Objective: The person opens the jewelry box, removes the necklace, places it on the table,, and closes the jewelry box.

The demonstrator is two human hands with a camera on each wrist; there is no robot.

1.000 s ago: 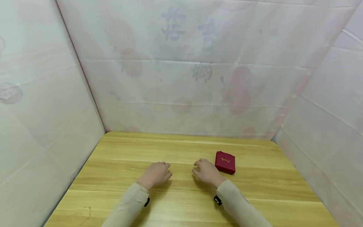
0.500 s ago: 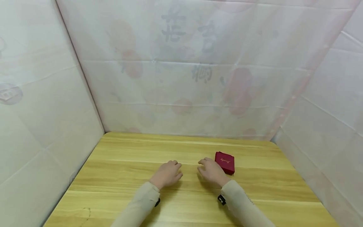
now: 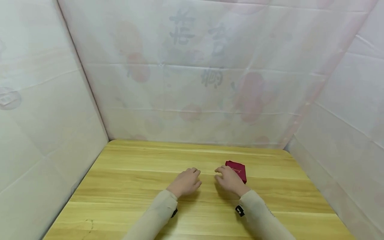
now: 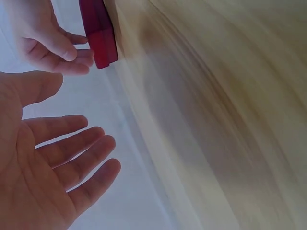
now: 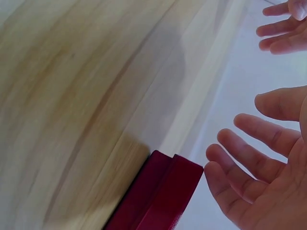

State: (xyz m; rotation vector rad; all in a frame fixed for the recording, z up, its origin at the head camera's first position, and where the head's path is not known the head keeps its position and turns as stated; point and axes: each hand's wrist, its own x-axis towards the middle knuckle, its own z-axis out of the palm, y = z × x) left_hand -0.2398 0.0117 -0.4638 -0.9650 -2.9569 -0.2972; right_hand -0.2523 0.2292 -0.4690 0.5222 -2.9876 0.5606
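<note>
A dark red, flat square box (image 3: 241, 170) with gold lettering on its lid lies on the wooden table, right of centre. My right hand (image 3: 229, 180) hovers over the table just left of the box and hides part of it in the head view. Its fingers are relaxed and hold nothing; in the right wrist view they hang close by the box (image 5: 165, 196), and whether the little finger touches it I cannot tell. To the left, my left hand (image 3: 185, 182) is held above the table, fingers loosely spread and nothing in them, as the left wrist view shows.
The wooden table (image 3: 135, 166) has rounded far corners. Pale printed cloth (image 3: 192, 86) hangs along its far edge, and white cloth walls enclose the left and right sides. A dark curved mark (image 3: 91, 225) shows at the table's near left.
My left hand has moved right, closer to my right hand. My right hand has shifted slightly right and covers more of the box. The box has stayed where it lies.
</note>
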